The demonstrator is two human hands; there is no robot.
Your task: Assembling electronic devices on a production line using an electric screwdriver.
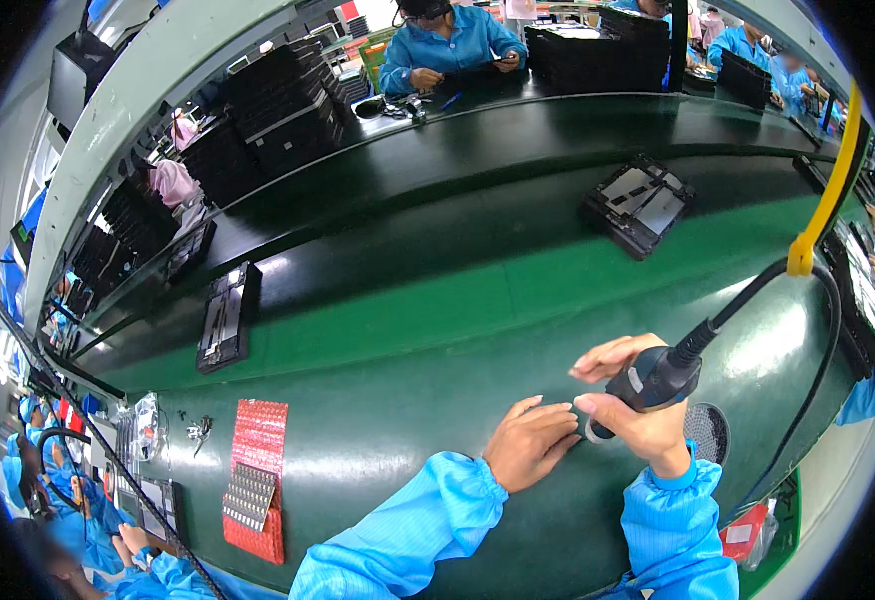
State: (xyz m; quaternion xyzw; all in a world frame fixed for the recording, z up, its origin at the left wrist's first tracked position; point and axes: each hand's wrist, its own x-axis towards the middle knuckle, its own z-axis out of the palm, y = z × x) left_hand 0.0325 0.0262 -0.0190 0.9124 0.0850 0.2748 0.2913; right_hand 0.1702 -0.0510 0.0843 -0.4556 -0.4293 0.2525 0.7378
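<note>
My right hand (648, 420) has its thumb and fingers around a dark corded electric screwdriver (663, 378), whose cable rises to a yellow strap (828, 200). The tool's tip end is partly hidden by the hand. Just left of it, my left hand (533, 445) lies palm down on the green bench mat (388, 430), fingers stretched out and holding nothing. Beside my right wrist is a round dark dish (708, 435), its contents too small to name. Farther left, a sheet of small grey parts (250, 497) rests on a red bubble-wrap pouch (261, 430).
Black trays with silvery flat parts stand at the far right (643, 208) and the left (228, 318). More trays (853, 290) line the right edge. Stacked black trays (278, 110) and a person in blue (453, 50) are beyond. A green bin (783, 545) is at lower right.
</note>
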